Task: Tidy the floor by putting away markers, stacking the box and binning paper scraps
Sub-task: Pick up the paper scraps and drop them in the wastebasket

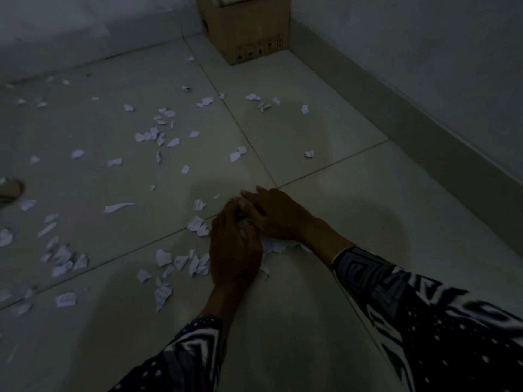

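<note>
Torn white paper scraps [167, 257] lie scattered over the tiled floor [353, 199], mostly left of centre. Both my hands meet low over the floor at the middle of the view. My left hand [235, 247] is cupped around a bunch of gathered scraps [278, 246], which pokes out white beneath both hands. My right hand [271, 213] presses on the same bunch from the right, fingers curled over it. A cardboard box [249, 26] stands upright in the far corner. No markers are visible.
Walls with a skirting board [396, 108] run along the back and right side. A rounded tan object [11, 189] shows at the left edge. More scraps [158, 134] are strewn toward the far left. The room is dim.
</note>
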Demonstrator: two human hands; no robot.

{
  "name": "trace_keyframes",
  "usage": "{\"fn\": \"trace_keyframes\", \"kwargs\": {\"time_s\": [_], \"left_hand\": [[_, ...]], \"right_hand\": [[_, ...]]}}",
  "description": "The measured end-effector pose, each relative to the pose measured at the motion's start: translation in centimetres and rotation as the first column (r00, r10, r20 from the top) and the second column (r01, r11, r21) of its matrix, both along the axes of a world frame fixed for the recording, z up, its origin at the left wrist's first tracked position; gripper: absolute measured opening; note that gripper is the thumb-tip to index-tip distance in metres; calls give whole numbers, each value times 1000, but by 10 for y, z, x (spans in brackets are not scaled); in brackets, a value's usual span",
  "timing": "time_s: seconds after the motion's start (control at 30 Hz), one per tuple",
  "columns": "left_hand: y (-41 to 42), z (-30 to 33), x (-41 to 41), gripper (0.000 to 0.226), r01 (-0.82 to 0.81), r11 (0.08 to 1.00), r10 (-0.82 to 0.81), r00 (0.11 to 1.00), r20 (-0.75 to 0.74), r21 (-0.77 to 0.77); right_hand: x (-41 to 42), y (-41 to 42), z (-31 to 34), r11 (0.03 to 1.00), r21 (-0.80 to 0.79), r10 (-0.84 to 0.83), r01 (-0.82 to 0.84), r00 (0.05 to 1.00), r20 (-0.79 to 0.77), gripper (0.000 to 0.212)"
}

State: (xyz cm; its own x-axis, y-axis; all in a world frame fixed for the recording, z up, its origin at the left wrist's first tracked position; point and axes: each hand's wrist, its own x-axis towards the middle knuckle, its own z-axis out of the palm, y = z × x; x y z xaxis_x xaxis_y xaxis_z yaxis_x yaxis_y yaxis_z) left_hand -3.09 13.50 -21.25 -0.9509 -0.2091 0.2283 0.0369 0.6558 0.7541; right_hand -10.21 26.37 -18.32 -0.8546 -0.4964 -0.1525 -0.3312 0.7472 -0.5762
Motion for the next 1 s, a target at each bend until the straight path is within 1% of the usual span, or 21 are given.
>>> {"fn": "trace_keyframes", "kwargs": {"time_s": [0.07,0.1,0.23,0.33,0.5,0.7,0.83,1.0], "left_hand": [[-1,1,-2,50,24,999,-23,1000,8,-34],[-2,2,-2,49,22,999,-21,1000,18,-38],[0,4,0,48,4,999,-4,1000,15,-32],[0,4,0,50,15,998,-15,1000,0,-53],[-1,2,-1,52,29,997,-27,999,21,-77],[-1,9,3,48,23,1000,-23,999,28,-8],[-2,13,5,45,54,997,-54,999,5,53],[-1,16,4,37,91,996,-91,996,7,13]], "right_hand": [[4,-1,4,1000,-1,9,-9,1000,1,65],[4,-1,5,1000,-12,9,-9,1000,5,64],[3,1,2,997,-81,-20,21,1000,21,49],[0,0,-3,989,-133,-60,60,998,4,46],[-4,-1,-10,986,-154,-73,67,997,-30,44],[-2,-4,-1,994,-94,-47,49,999,26,46],[4,-6,4,997,-55,-59,59,998,8,48],[26,1,8,991,-59,-122,123,992,11,50]]}}
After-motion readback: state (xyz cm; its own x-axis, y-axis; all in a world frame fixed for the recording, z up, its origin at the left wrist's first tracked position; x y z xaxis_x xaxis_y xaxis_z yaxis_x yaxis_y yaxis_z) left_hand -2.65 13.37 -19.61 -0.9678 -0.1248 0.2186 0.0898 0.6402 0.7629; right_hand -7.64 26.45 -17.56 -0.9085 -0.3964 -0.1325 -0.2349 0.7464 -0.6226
